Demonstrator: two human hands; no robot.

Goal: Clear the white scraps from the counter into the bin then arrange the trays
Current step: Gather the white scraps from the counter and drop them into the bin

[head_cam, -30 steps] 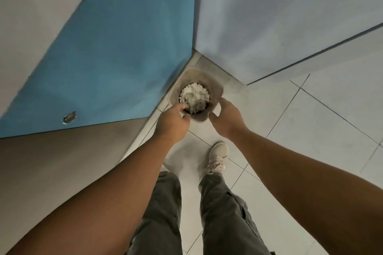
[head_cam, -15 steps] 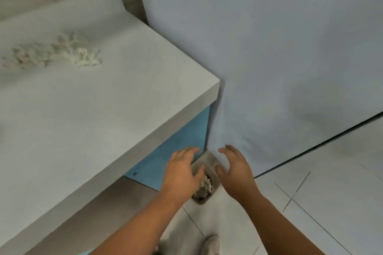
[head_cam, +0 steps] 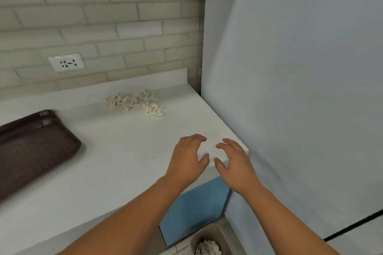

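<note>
A heap of white scraps point(head_cam: 135, 102) lies on the white counter point(head_cam: 116, 151) near the back wall. Stacked dark brown trays point(head_cam: 31, 149) sit at the counter's left. The grey bin point(head_cam: 224, 238) stands on the floor below the counter's right corner, with white scraps point(head_cam: 208, 247) inside it. My left hand point(head_cam: 187, 157) and my right hand point(head_cam: 234, 161) hover side by side above the counter's front right corner, fingers loosely spread, holding nothing. Both are well short of the heap.
A pale wall panel point(head_cam: 300, 89) closes off the right side of the counter. A brick wall with a white power socket point(head_cam: 66, 62) runs behind it. A blue cabinet front point(head_cam: 192, 205) shows under the counter edge.
My view has lifted from the bin on the floor to the counter. Both hands have risen from the bin's rim to above the counter corner and are empty.
</note>
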